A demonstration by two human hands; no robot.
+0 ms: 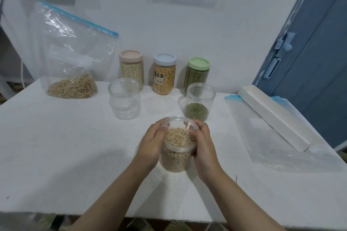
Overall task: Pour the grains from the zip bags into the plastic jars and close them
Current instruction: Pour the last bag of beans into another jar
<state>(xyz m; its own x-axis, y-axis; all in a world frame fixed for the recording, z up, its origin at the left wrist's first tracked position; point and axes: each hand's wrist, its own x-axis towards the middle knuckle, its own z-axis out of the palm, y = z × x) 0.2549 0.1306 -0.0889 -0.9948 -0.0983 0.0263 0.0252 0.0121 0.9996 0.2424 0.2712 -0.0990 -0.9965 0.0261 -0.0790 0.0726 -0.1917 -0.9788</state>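
Observation:
A clear plastic jar (175, 157) more than half full of pale yellow beans stands in the middle of the white table (65, 146), with no lid on it. My left hand (152, 144) holds its left side and my right hand (203, 148) holds its right side, fingers curled around the rim. Behind it stand an empty clear jar (124, 102) and a clear jar with a layer of green beans (198, 102). A zip bag with brown grains (72, 58) leans at the back left.
Three lidded jars stand by the wall: a pink-lidded one (131, 68), a blue-lidded one (164, 74) and a green-lidded one (198, 70). Empty zip bags (277, 146) and a long white box (272, 116) lie at the right. A blue door (309, 52) is behind.

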